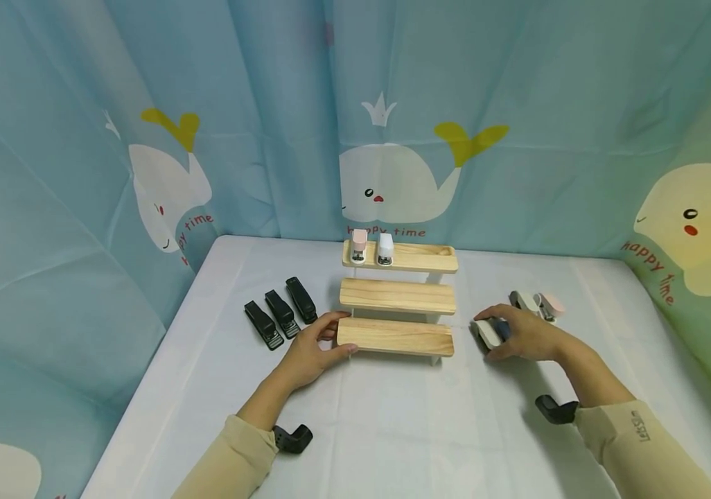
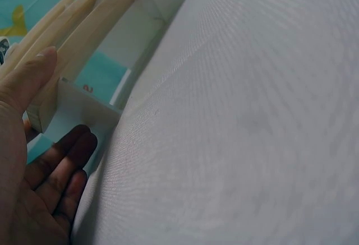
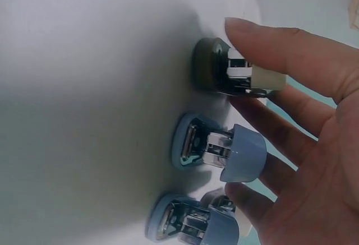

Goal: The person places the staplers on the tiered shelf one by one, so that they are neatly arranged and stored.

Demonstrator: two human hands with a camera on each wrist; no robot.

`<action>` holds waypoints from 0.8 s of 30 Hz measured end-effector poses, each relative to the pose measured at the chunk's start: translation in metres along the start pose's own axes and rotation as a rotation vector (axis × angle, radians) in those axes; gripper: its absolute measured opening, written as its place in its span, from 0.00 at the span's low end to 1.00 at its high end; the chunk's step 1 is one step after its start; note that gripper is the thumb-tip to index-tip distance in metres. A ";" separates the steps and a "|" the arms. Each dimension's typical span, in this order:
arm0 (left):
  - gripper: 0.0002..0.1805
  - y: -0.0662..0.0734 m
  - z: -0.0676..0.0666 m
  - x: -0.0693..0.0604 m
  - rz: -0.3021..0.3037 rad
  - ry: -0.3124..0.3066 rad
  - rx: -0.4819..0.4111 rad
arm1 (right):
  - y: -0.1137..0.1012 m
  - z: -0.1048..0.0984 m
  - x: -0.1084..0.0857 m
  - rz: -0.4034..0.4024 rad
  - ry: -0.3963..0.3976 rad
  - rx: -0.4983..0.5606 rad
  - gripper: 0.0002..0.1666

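Observation:
My left hand [image 1: 313,351] grips the left end of the lowest step of a three-tier wooden display stand [image 1: 396,337]. In the left wrist view its thumb lies on the wooden plank [image 2: 92,37], while other fingers curl beside the white side support [image 2: 84,107]. Right of the stand, my right hand [image 1: 527,334] pinches a small cream stapler [image 1: 488,335] with a dark base between thumb and fingers. The right wrist view has that stapler [image 3: 238,68] upright; a blue stapler [image 3: 245,154] stands beside it near the fingers, with another blue stapler [image 3: 220,228] further along.
On the top step stand a pink stapler [image 1: 359,244] and a white stapler [image 1: 384,248]. Three black staplers [image 1: 281,312] lie left of the stand. Beyond my right hand are a pale stapler [image 1: 525,302] and a pink stapler [image 1: 551,305]. A whale-print curtain [image 1: 281,138] borders the white table [image 1: 393,436].

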State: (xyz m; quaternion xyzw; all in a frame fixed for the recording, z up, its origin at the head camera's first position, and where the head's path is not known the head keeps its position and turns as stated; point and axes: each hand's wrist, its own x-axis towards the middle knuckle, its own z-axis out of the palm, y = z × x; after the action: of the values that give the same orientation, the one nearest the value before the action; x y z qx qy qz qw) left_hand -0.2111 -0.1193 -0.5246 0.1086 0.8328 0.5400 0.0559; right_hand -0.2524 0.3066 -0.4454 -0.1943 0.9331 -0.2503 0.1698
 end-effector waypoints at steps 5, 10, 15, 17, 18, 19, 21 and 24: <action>0.35 0.000 0.000 -0.001 0.001 0.001 0.000 | 0.000 0.005 0.001 -0.010 0.029 -0.019 0.45; 0.34 0.000 0.000 -0.001 0.004 0.006 0.000 | 0.001 0.007 0.000 -0.018 0.058 -0.017 0.45; 0.33 0.001 0.000 -0.001 0.008 0.006 -0.011 | 0.000 0.008 -0.001 -0.008 0.078 -0.012 0.46; 0.33 0.001 0.000 -0.001 0.008 0.005 -0.012 | -0.001 0.007 -0.002 -0.005 0.084 -0.012 0.46; 0.33 0.001 0.000 -0.001 0.009 0.004 -0.012 | -0.001 0.007 -0.002 -0.006 0.087 -0.009 0.45; 0.33 0.001 0.000 -0.001 0.009 0.003 -0.013 | -0.002 0.007 -0.002 -0.007 0.089 -0.003 0.45; 0.34 0.001 0.001 -0.001 0.011 0.002 -0.011 | -0.002 0.007 -0.003 -0.008 0.094 0.000 0.45; 0.33 0.001 0.001 0.000 0.015 0.002 -0.009 | -0.003 0.007 -0.002 -0.006 0.101 0.009 0.45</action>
State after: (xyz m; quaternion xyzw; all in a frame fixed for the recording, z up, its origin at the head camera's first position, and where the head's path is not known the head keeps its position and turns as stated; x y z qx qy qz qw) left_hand -0.2105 -0.1185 -0.5241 0.1140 0.8296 0.5442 0.0514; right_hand -0.2469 0.3028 -0.4492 -0.1832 0.9388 -0.2645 0.1225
